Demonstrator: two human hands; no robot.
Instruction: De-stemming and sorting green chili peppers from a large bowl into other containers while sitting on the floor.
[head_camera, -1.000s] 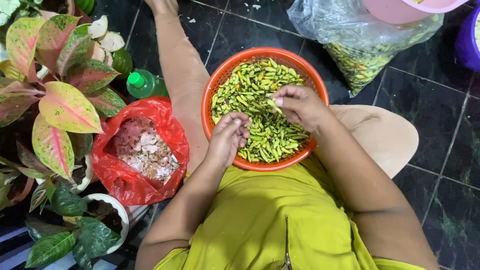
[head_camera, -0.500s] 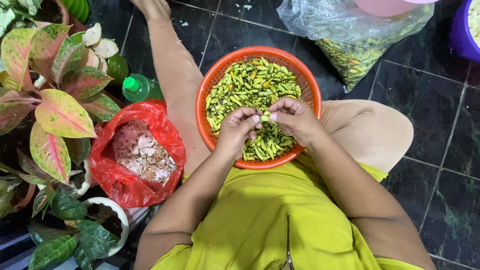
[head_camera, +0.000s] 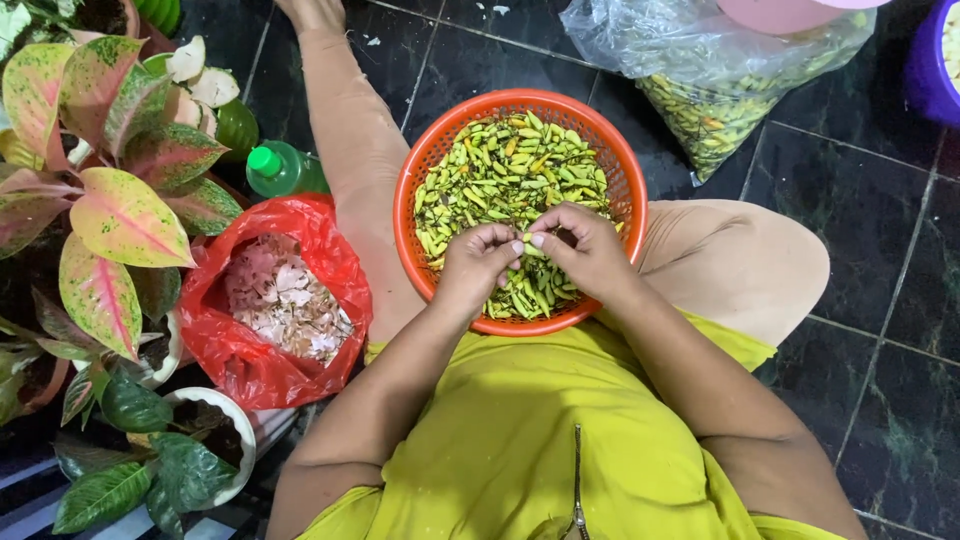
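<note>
A small green chilli (head_camera: 524, 250) is pinched between the left hand (head_camera: 478, 262) and right hand (head_camera: 588, 248). Both are held over the near edge of an orange basket (head_camera: 622, 190) of chillies.

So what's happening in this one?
A person sits on a dark tiled floor with an orange basket of small green chillies on their lap. The left hand and right hand meet over it, pinching one chilli between them. A red bag of pale scraps lies beside them.

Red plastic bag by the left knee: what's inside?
The red plastic bag lies open, showing a heap of pale pinkish papery peelings. Anything beneath that heap is covered, and the bag's folded sides hide the edges.
</note>
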